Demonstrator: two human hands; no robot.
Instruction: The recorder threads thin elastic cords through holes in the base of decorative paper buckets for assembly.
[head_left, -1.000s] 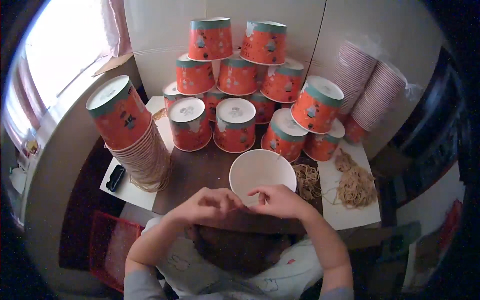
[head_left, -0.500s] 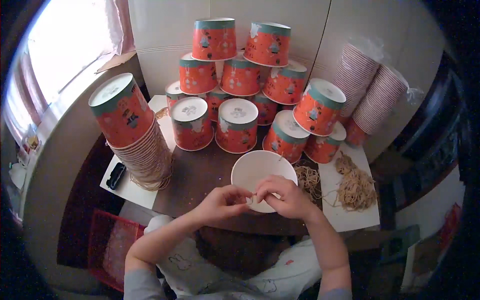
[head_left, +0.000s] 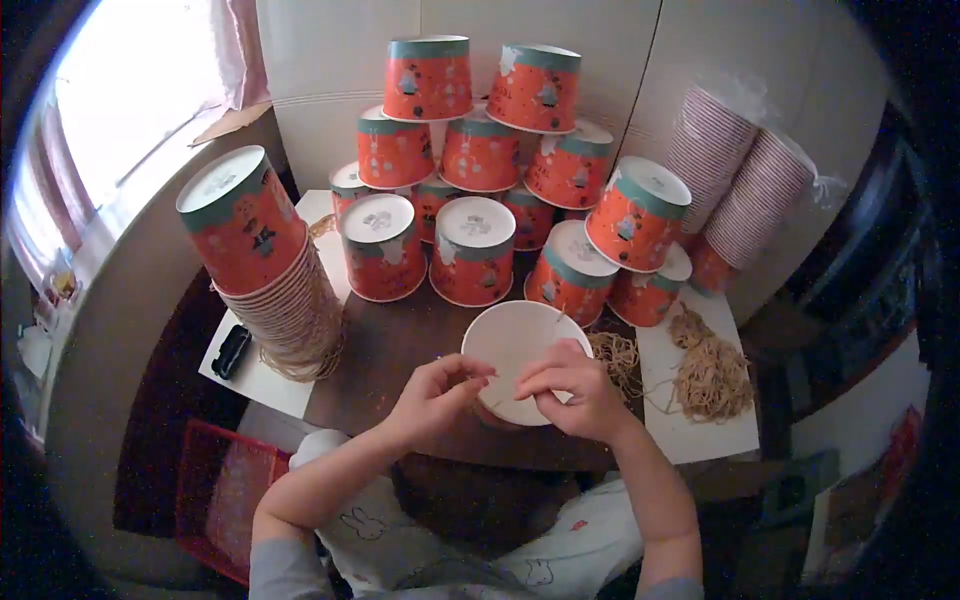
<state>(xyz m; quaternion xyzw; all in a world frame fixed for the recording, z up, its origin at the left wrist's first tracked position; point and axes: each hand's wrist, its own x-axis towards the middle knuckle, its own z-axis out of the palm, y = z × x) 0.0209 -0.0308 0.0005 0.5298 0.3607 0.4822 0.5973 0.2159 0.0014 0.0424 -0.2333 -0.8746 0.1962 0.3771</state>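
Note:
In front of me stands a white-lined paper bucket (head_left: 515,335), mouth up, with a short bit of twine at its far right rim. My left hand (head_left: 440,395) is at the bucket's near left rim, thumb and fingertips pinched together. Over the mouth, toward the right, my right hand (head_left: 578,390) is also closed in a pinch. A gap separates the two hands. Whatever lies between their fingertips is too small to make out. Right of the bucket, partly behind it, lies a tangle of brown twine (head_left: 617,362).
Upside-down orange-and-green paper buckets (head_left: 474,265) are piled at the back. A tall nested stack (head_left: 245,235) stands left, beside a black object (head_left: 232,352). A larger twine heap (head_left: 715,380) and plastic-wrapped bucket stacks (head_left: 755,195) are right. A red basket (head_left: 215,490) stands lower left.
My hands were together at the bucket's near rim and have moved apart. The left went slightly left and up, the right slightly right. The bucket has hardly moved.

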